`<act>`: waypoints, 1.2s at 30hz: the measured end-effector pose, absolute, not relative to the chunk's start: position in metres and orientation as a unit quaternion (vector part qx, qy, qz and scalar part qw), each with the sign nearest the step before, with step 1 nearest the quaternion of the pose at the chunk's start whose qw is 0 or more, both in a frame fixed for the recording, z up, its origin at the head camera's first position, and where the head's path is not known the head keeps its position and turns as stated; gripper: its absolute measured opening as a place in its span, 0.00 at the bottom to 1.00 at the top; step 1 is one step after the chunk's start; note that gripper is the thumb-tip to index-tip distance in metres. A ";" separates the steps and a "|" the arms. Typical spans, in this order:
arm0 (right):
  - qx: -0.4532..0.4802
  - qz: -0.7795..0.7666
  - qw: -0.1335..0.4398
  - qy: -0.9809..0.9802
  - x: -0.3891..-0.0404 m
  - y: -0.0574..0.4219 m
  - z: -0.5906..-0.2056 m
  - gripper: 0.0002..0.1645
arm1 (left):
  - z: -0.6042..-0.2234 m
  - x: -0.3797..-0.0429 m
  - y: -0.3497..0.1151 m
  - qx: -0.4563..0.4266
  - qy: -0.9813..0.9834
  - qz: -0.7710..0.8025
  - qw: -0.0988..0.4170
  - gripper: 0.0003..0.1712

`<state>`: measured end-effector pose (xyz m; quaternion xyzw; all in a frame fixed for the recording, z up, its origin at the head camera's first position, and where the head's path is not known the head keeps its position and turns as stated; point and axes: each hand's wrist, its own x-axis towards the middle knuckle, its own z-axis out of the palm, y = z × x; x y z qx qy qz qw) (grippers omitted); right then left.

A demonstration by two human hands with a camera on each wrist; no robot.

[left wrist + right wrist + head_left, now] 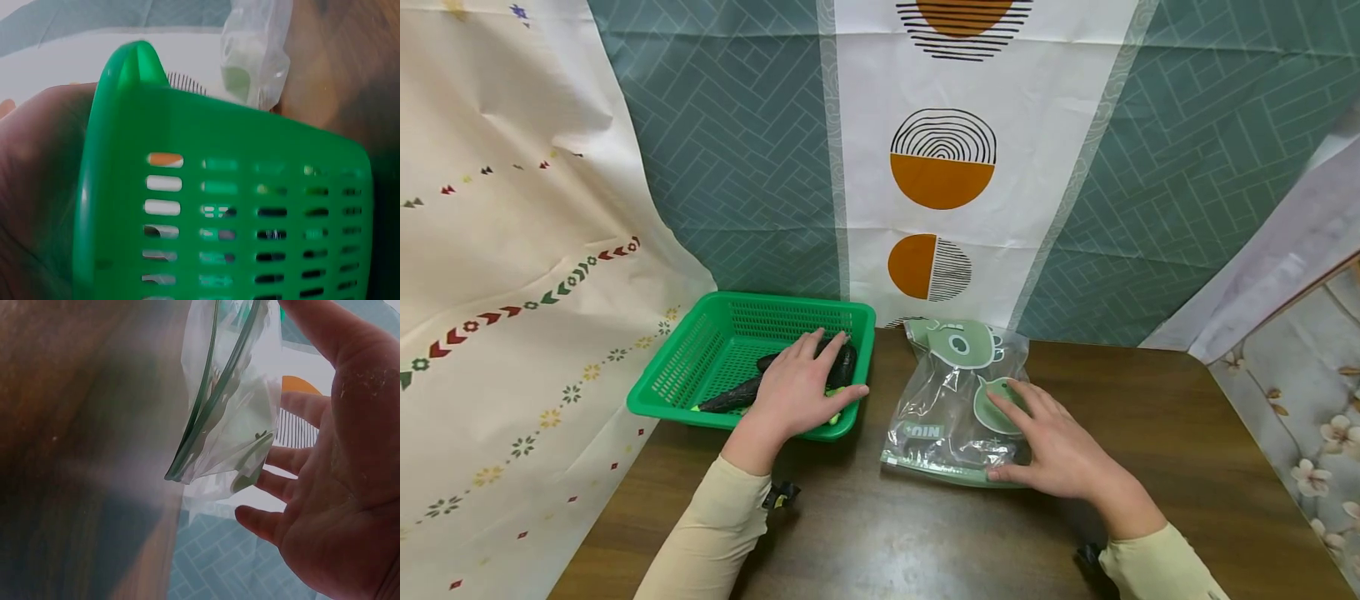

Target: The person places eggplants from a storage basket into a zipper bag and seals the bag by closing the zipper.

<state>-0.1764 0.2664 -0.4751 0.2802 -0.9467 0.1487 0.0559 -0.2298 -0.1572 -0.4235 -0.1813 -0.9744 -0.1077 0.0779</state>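
Note:
A green plastic basket (752,310) stands on the left of the table, with several long, dark vegetables (733,395) with green ends that look like eggplants in it. Over the basket's right part is my left hand (801,387), fingers extended and thumb spread; whether it touches the vegetables I cannot tell. A clear zip bag (936,392) with green animal prints lies flat to the right, its zip edge towards me. Against the bag's right side is my right hand (1060,442), fingers spread and relaxed. In the right wrist view, the bag (231,425) appears beside the fingers.
The brown wooden table (880,533) ends at a patterned cloth (760,167) hanging behind. Another cream cloth (512,333) hangs along the left, and a flowered cloth (1300,400) borders the right side.

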 end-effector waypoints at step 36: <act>0.295 0.149 0.036 -0.943 -0.173 0.268 -0.481 0.72 | -0.438 -0.253 -0.195 -0.141 -0.985 -0.097 0.034 0.56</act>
